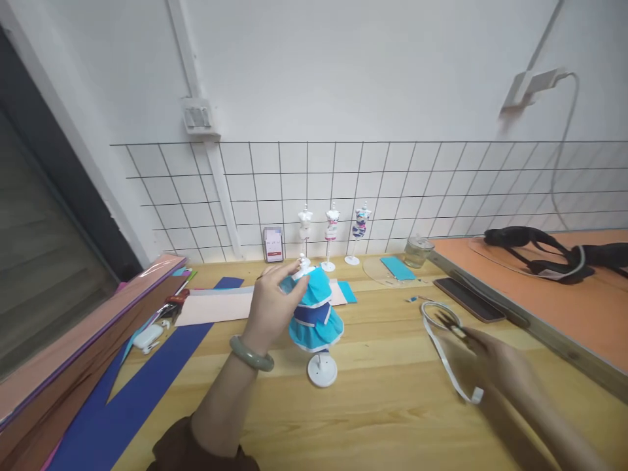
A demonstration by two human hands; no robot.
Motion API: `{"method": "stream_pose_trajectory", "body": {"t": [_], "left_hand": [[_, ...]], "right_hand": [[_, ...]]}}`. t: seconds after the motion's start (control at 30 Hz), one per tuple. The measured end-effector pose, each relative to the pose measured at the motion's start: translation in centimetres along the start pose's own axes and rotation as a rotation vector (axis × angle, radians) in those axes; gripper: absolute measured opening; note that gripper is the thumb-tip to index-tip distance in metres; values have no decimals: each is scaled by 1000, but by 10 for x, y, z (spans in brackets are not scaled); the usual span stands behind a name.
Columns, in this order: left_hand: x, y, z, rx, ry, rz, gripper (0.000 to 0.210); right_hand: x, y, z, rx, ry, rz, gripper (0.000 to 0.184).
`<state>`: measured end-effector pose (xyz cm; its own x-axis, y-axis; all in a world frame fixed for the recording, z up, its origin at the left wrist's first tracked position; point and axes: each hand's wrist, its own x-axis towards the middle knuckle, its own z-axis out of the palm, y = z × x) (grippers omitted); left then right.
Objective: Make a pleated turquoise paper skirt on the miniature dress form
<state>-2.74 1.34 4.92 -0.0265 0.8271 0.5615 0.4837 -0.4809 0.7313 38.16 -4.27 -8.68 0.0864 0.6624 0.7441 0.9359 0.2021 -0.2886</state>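
Left hand: at ten o'clock of the mannequin, thumb and fingers closed on its shoulder.
Dress: on the mannequin; cape, belt and ruffled skirt look fitted; any finishing left cannot be told.
Stands: three, dressed, at twelve o'clock.
Right hand: three o'clock, blurred; grip unclear.

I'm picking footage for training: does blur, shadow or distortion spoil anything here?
Head view: the right hand is motion-blurred, its detail lost, with a soft shadow on the table; also in the head view, the blue dress is fairly clear, and wall tiles look skewed at both sides.
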Motion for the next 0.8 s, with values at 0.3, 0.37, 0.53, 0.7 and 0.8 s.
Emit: {"method": "stream_pose_trajectory", "body": {"t": [0.3, 0.37, 0.53, 0.7, 0.8], "left_hand": [[1, 3, -2, -152, 9, -167, 38], [2, 2, -2, -158, 6, -196, 40], [4, -6, -2, -186, -2, -241, 37], [5, -12, -1, -231, -19, -269, 37], [4, -9, -2, -188, -9, -259, 35]], "right_hand": [[-2, -150, -20, 991, -500, 820, 40], [2, -191, -17, 1221, -647, 879, 37], [22, -249, -11, 1475, -865, 984, 40], [39, -265, -6, 1560, -912, 1058, 42], [43, -269, -3, 1604, -899, 1080, 44]]}}
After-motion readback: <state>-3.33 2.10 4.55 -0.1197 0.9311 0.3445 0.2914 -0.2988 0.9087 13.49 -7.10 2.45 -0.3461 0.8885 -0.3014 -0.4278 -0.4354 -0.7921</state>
